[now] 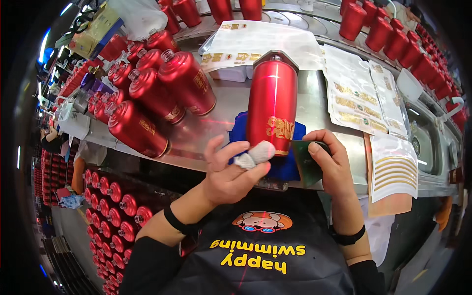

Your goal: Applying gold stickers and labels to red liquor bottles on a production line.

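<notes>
While right hand (pixel 336 164) pinches green card (pixel 305 162), left hand (pixel 228 178) beside bottle (pixel 272 101)

From the lower left, the left forearm (pixel 195 202) slants up to the left hand (pixel 232 174) at mid-frame, its fingers bent and apart (pale coverings (pixel 263 151) cap two of them). The right forearm (pixel 351 214) rises steeply from the lower right; the right hand (pixel 337 164) presses thumb against curled fingers. Dark bands (pixel 348 237) circle both wrists, above dark sleeves (pixel 368 276).
</notes>
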A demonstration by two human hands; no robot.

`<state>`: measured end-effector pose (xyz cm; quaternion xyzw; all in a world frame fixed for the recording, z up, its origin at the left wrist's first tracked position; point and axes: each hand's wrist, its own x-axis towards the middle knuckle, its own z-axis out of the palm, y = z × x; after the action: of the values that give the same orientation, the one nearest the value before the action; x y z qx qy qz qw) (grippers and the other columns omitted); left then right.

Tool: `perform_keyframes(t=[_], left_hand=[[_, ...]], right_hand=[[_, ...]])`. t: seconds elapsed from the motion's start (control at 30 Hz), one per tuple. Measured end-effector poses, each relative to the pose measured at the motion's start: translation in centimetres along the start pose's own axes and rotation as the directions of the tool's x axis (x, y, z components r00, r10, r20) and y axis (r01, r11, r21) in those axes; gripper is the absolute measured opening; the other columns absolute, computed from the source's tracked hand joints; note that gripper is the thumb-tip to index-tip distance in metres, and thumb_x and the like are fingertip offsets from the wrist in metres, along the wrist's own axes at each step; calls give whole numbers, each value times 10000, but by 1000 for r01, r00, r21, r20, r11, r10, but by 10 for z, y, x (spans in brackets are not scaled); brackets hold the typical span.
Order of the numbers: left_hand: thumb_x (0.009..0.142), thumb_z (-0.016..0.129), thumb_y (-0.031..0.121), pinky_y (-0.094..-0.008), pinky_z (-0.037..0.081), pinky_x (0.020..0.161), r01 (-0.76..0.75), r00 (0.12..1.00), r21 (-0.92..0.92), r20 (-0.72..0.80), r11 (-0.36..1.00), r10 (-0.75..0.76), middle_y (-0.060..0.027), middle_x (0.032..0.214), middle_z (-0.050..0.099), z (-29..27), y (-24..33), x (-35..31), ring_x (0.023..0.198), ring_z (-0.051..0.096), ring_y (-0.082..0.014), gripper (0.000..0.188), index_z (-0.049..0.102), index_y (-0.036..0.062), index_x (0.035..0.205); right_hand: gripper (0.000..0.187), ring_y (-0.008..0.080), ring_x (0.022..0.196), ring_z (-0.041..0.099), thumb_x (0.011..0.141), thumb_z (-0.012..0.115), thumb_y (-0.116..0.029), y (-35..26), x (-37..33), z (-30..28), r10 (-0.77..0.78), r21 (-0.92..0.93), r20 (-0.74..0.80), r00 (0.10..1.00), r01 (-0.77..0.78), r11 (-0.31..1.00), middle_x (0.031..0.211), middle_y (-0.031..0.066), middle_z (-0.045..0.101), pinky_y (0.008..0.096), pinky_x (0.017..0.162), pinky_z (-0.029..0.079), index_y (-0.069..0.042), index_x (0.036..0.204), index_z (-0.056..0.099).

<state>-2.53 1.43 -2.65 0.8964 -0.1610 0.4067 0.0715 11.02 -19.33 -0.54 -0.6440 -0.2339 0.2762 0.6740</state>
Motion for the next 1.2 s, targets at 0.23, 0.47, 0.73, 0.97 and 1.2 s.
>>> perform_keyframes(t=[0.23,0.47,0.73,0.97,1.2], left_hand=[[762,665,89,-500,269,1084,97,995,-141,18,985,-96,-22,1025,697,4,0,12,1149,528,-247,303,681,196,1045],[819,656,86,-486,309,1057,324,945,-214,34,922,-324,-202,1327,534,4,2,12,1206,451,-386,467,526,48,1266],[834,650,172,-501,236,1078,417,902,-377,60,827,-428,-234,1315,511,10,1,29,1186,473,-382,476,497,11,1254],[802,669,163,-502,240,1072,420,904,-364,92,831,-417,-240,1340,483,10,2,32,1211,450,-395,518,493,19,1267],[717,694,111,-501,245,1071,424,906,-298,136,855,-401,-265,1358,455,8,9,33,1241,437,-411,632,467,24,1301]], right_hand=[[173,52,771,523,914,638,-126,-6,3,30,-112,25,-101,988,116,993,845,5,602,225,687,450,-14,1032,577],[153,66,755,539,904,622,-96,-8,-1,28,-181,-165,-120,976,160,973,836,25,606,231,681,459,-7,1010,558],[182,90,746,565,852,635,-92,-10,-8,15,-126,-211,-26,992,118,970,812,44,626,253,678,471,0,995,571],[180,98,726,567,847,641,-98,-14,-7,14,-134,-222,14,991,134,966,795,59,626,266,657,476,2,983,578],[182,102,718,571,840,648,-96,-18,-6,19,-178,-223,56,983,186,957,801,61,632,268,653,474,6,978,586]])
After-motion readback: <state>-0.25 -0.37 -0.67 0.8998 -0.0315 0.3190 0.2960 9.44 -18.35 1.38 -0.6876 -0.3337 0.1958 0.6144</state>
